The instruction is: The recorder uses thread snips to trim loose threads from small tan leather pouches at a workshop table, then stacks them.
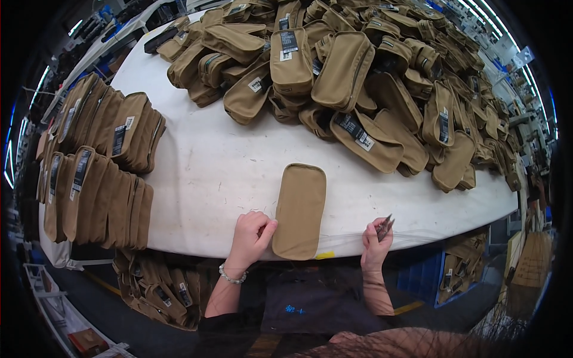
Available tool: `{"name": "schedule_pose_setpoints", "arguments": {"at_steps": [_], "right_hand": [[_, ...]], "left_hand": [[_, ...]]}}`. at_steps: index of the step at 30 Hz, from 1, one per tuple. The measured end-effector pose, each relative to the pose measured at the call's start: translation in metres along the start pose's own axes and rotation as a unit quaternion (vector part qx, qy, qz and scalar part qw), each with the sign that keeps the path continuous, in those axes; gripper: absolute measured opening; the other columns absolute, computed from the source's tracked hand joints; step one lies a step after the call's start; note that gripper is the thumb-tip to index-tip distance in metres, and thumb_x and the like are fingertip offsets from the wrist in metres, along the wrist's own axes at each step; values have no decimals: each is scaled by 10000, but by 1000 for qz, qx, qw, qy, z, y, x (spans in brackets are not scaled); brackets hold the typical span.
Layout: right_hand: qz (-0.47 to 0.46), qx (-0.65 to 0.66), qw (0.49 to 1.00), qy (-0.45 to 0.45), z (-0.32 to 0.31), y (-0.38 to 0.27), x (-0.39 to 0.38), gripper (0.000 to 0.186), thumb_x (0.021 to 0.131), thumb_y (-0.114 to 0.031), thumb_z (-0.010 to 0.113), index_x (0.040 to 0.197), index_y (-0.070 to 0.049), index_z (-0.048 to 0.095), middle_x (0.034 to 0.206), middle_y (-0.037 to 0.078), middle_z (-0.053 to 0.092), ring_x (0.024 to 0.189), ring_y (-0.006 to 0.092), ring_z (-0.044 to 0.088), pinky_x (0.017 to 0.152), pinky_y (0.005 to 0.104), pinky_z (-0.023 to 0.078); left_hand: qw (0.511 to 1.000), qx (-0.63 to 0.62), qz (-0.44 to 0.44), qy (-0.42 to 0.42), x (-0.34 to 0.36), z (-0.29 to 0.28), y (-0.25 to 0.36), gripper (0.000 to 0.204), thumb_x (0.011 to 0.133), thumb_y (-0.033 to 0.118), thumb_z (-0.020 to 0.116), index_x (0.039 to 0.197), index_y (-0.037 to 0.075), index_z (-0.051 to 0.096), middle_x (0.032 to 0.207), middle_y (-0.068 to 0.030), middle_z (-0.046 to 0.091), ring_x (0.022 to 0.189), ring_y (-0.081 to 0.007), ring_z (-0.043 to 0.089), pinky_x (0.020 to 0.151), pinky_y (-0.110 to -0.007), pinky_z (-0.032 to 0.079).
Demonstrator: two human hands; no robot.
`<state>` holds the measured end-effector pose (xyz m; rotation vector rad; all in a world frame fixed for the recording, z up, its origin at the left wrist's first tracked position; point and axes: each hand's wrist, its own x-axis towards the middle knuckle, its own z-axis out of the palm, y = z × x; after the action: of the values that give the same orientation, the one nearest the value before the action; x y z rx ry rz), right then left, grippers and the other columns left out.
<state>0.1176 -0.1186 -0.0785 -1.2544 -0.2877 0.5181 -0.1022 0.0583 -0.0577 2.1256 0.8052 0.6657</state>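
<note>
A flat tan fabric pouch [301, 209] with rounded ends lies near the front edge of the white table, its plain side up. Beside its left edge is my left hand [252, 237], fingers curled and thumb pressed in. The thumb tip meets the pouch's edge; what the fingers hold, if anything, is hidden. To the right of the pouch, my right hand [376, 246] is closed around small metal thread snips [385, 228], whose pointed blades stick up past the fingers. A gap of bare table separates them from the pouch.
Tan pouches form a big loose heap [352, 71] across the far side and right. Neat rows of pouches [110, 197] stand at the table's left. Below are a pile of pouches [161, 289] and a blue bin [421, 275]. Yellow tape [324, 255] marks the front edge.
</note>
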Motion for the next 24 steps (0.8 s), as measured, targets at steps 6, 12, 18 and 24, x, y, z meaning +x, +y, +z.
{"name": "schedule_pose_setpoints", "arguments": {"at_steps": [6, 12, 18, 24], "right_hand": [[-312, 176, 914, -193, 20, -102, -36, 153, 836, 44, 628, 797, -62, 525, 635, 4, 447, 484, 71, 373, 476, 236, 295], [-382, 352, 732, -441, 45, -177, -27, 59, 898, -130, 568, 867, -124, 618, 582, -11, 509, 413, 79, 406, 427, 252, 286], [-335, 352, 718, -498, 56, -192, -35, 218, 1004, -323, 460, 1002, -234, 659, 662, -42, 548, 467, 74, 440, 476, 267, 312], [-303, 364, 701, -533, 58, -197, -26, 205, 1007, -274, 466, 1030, -238, 667, 654, -52, 524, 457, 69, 390, 488, 265, 278]], "left_hand": [[1000, -23, -12, 9, 4, 7, 0, 269, 897, 156, 594, 683, 18, 509, 627, -108, 471, 639, -290, 470, 641, -396, 349], [999, -39, -33, -8, -2, 4, 5, 314, 881, 151, 611, 634, 13, 476, 584, -125, 448, 593, -302, 457, 587, -403, 352], [993, -6, -70, -96, -11, -8, 23, 355, 789, 197, 694, 587, 27, 457, 536, -106, 422, 531, -281, 430, 518, -393, 331], [998, 14, -60, -25, -18, -3, 22, 300, 736, 131, 669, 587, 46, 423, 551, -82, 421, 550, -277, 432, 573, -384, 334]]}}
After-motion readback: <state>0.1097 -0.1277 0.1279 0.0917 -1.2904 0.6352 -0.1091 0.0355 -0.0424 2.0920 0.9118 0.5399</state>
